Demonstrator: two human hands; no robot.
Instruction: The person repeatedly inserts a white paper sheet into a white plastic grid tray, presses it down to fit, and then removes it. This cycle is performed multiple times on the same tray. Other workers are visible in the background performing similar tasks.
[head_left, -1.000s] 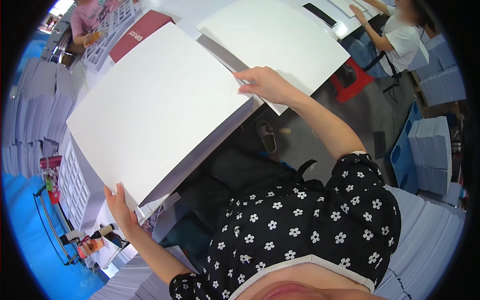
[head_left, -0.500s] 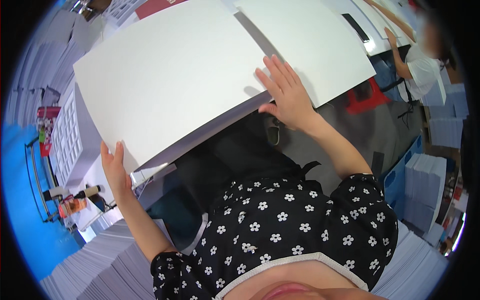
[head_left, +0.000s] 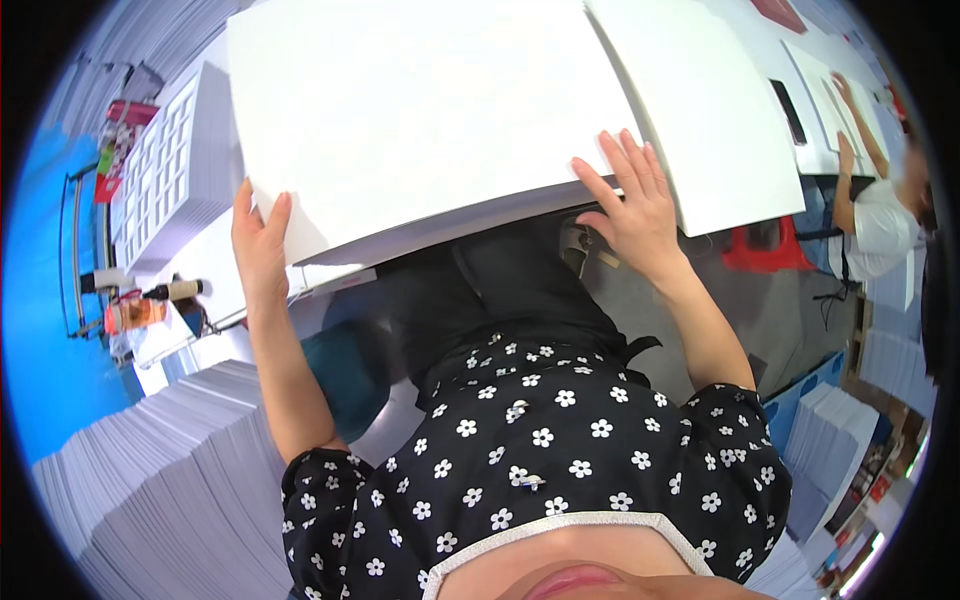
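A large white sheet or board point(head_left: 420, 110) lies on the work table before me, its near edge facing my body. My left hand point(head_left: 262, 240) is at its near left corner, fingers and thumb stretched apart against the edge. My right hand point(head_left: 642, 215) rests at the near right corner with the fingers spread; the fingertips touch the white surface. To the right, past a narrow gap, lies a second white board or stack point(head_left: 720, 120). Whether the left one is a single sheet or several layers, I cannot tell.
At the left stands a stack of white pieces with square cut-outs point(head_left: 165, 180), beside a dark bottle point(head_left: 175, 290). Tall piles of white sheets point(head_left: 170, 460) rise at lower left. A red stool point(head_left: 765, 245) and a co-worker point(head_left: 870, 225) are at the right.
My view has shifted, so the boards sit farther right. The left board now lies squarer to me, and both hands have stayed at its near corners.
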